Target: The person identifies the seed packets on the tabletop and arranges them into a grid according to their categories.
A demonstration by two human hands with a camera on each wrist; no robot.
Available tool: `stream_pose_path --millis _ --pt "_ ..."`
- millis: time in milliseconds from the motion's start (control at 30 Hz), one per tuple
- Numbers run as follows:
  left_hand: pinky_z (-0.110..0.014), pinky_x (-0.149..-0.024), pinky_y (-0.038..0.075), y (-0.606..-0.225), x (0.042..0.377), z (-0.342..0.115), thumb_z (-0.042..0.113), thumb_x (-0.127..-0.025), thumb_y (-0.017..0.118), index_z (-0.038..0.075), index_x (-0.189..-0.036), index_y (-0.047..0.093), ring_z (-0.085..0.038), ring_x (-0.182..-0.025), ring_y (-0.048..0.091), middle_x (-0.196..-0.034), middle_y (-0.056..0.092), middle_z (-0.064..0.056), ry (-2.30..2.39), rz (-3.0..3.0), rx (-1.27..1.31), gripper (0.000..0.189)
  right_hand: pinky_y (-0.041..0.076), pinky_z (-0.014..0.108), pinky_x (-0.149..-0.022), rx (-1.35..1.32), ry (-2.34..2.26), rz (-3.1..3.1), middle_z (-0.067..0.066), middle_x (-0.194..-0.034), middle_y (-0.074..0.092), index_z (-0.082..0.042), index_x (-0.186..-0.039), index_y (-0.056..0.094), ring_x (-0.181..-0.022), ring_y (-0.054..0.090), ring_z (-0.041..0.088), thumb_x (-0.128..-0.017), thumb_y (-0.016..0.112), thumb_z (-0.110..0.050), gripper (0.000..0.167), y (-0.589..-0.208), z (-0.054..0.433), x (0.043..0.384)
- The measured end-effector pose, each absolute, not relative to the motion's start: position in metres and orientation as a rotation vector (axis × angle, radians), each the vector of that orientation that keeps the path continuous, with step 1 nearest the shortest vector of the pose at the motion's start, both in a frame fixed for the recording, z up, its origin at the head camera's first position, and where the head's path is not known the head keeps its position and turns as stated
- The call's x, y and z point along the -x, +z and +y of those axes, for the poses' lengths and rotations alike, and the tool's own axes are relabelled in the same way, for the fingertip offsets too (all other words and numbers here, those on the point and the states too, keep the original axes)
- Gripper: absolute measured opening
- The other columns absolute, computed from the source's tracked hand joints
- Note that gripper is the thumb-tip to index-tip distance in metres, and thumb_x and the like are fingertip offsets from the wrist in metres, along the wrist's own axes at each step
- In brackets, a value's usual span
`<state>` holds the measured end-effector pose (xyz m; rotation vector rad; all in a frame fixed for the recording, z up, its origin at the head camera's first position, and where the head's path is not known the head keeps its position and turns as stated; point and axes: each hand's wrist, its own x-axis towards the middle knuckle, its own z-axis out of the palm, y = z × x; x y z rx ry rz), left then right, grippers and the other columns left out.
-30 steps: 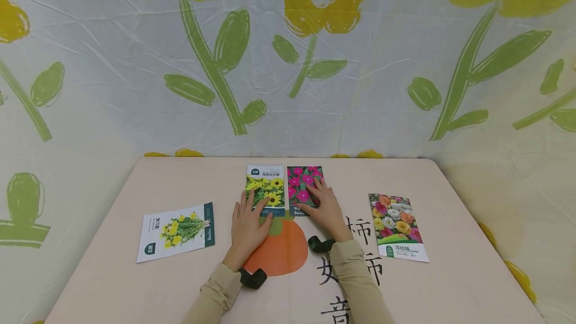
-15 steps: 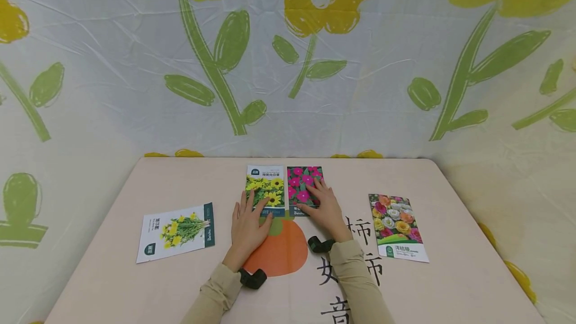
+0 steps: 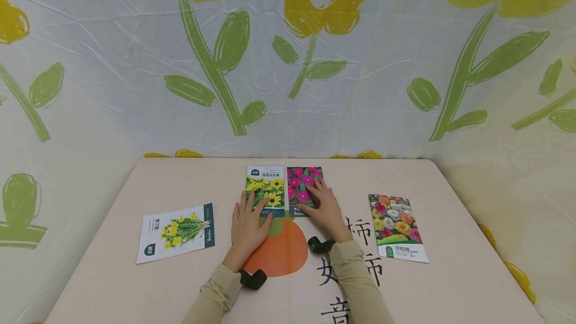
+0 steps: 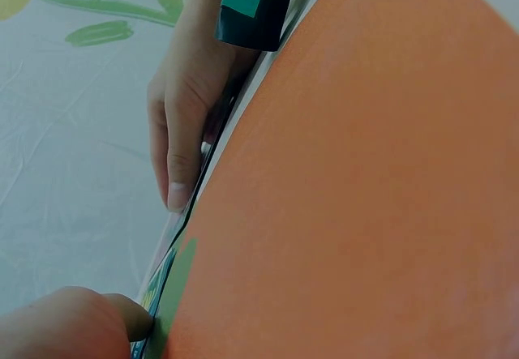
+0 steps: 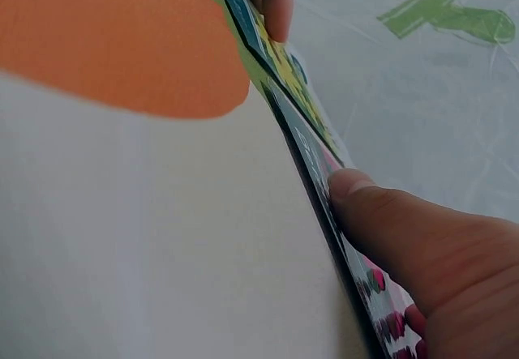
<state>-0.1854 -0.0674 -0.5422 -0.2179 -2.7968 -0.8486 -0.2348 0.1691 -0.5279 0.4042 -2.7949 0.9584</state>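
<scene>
In the head view two seed packets lie flat side by side near the table's far edge, a narrow gap between them. My left hand [image 3: 248,229] rests with spread fingers on the lower part of the yellow sunflower seed packet [image 3: 272,184]. On the right side of the pink-flower seed packet [image 3: 296,184] lies my right hand [image 3: 327,212], fingers extended. The right wrist view shows my right thumb [image 5: 353,185] on the pink-flower packet's surface. In the left wrist view my left thumb [image 4: 126,314] touches the sunflower packet's lower end. Neither hand is curled round a packet.
A white seed packet with a bunch of yellow flowers [image 3: 180,232] lies sideways at the left. One with mixed roses-like blooms [image 3: 398,224] lies tilted at the right. The pink tablecloth [image 3: 112,289] bears an orange persimmon print [image 3: 283,251]. Flowered fabric [image 3: 351,114] hangs behind.
</scene>
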Motion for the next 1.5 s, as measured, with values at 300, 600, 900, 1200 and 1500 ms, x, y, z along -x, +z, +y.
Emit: stream_pose_path --millis 300,600,900,1200,1500 --pt "-0.061 -0.117 0.01 -0.542 0.185 -0.067 0.037 -0.096 0.059 0.02 -0.141 0.056 -0.039 -0.15 0.009 -0.161 0.026 -0.017 -0.856 -2.806 0.216 0.048 0.015 0.059 -0.118 -0.401 0.956 -2.792 0.023 -0.154 0.036 -0.002 -0.139 0.056 -0.147 0.022 0.041 -0.084 0.079 -0.037 0.069 -0.528 0.169 0.235" --pt "-0.061 -0.117 0.01 -0.542 0.185 -0.067 0.037 -0.096 0.058 0.02 -0.141 0.056 -0.039 -0.15 0.009 -0.161 0.026 -0.017 -0.863 -2.805 0.216 0.048 0.015 0.059 -0.117 -0.408 0.967 -2.781 0.024 -0.154 0.036 -0.002 -0.139 0.056 -0.146 0.022 0.042 -0.084 0.079 -0.036 0.068 -0.527 0.169 0.234" --pt "-0.061 -0.117 0.01 -0.541 0.185 -0.068 0.036 -0.097 0.057 0.018 -0.142 0.055 -0.039 -0.15 0.01 -0.161 0.025 -0.018 -0.898 -2.786 0.212 0.049 0.016 0.056 -0.118 -0.331 1.205 -2.735 0.019 -0.158 0.033 -0.002 -0.139 0.056 -0.149 0.018 0.036 -0.089 0.075 -0.03 0.061 -0.526 0.173 0.235" --pt "-0.063 -0.116 0.015 -0.538 0.185 -0.072 0.028 -0.098 0.057 0.009 -0.139 0.057 -0.04 -0.15 0.01 -0.16 0.026 -0.02 -1.029 -2.68 0.196 0.046 0.017 0.061 -0.116 -0.282 1.317 -2.667 0.018 -0.159 0.029 0.0 -0.142 0.051 -0.149 0.017 0.037 -0.091 0.072 -0.028 0.062 -0.515 0.185 0.231" --pt "-0.068 -0.112 0.016 -0.529 0.185 -0.1 0.017 -0.096 0.059 0.001 -0.134 0.058 -0.048 -0.146 0.016 -0.155 0.033 -0.026 -1.028 -2.483 0.197 0.042 0.01 0.061 -0.118 -0.105 1.28 -2.698 0.017 -0.161 0.025 -0.002 -0.144 0.049 -0.151 0.012 0.035 -0.093 0.071 -0.029 0.062 -0.503 0.22 0.227"
